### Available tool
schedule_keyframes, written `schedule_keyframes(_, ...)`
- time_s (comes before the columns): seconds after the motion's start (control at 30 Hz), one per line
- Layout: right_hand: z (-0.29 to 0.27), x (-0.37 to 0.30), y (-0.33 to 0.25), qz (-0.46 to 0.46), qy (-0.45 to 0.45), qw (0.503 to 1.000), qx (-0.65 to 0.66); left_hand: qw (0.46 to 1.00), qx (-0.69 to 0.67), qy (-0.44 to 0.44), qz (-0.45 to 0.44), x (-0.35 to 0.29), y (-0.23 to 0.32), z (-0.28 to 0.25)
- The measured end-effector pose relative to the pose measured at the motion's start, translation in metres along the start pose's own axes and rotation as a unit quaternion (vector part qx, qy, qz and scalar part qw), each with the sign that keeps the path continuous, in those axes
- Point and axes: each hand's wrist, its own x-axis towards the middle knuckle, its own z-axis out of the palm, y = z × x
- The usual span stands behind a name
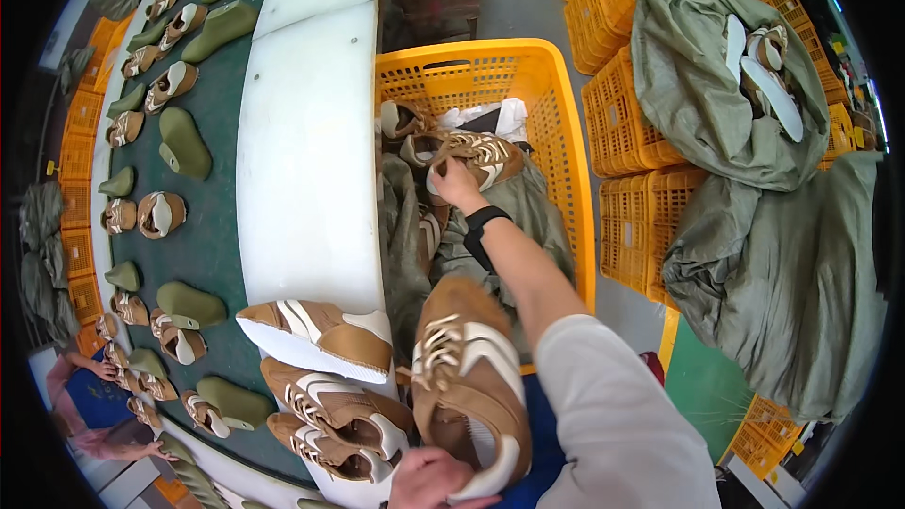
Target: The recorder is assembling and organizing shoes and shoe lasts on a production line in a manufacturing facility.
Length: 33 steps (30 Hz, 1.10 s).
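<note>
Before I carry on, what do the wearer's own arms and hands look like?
The right hand is ungloved, with a black band around its wrist. Its forearm is bare up to a loose, plain, pale grey or off-white sleeve. The left hand shows no glove; the lower edge hides its wrist and sleeve.

near left: brown-and-white lace-up sneakers (pixel 330 396) obstruct long flat white ledge (pixel 306 132) | far beyond sneakers: ledge gives passage | right: yellow perforated plastic crate wall (pixel 553 146) bars sideways reach
</note>
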Motion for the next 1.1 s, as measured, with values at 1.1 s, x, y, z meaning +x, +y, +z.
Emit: schedule_keyframes(1.1, -0.274, -0.275, -0.261, -0.474, -0.333, 0.725, 0.373, 0.757, -0.365, 0.527, -0.125, -0.173, -0.018, 0.04)
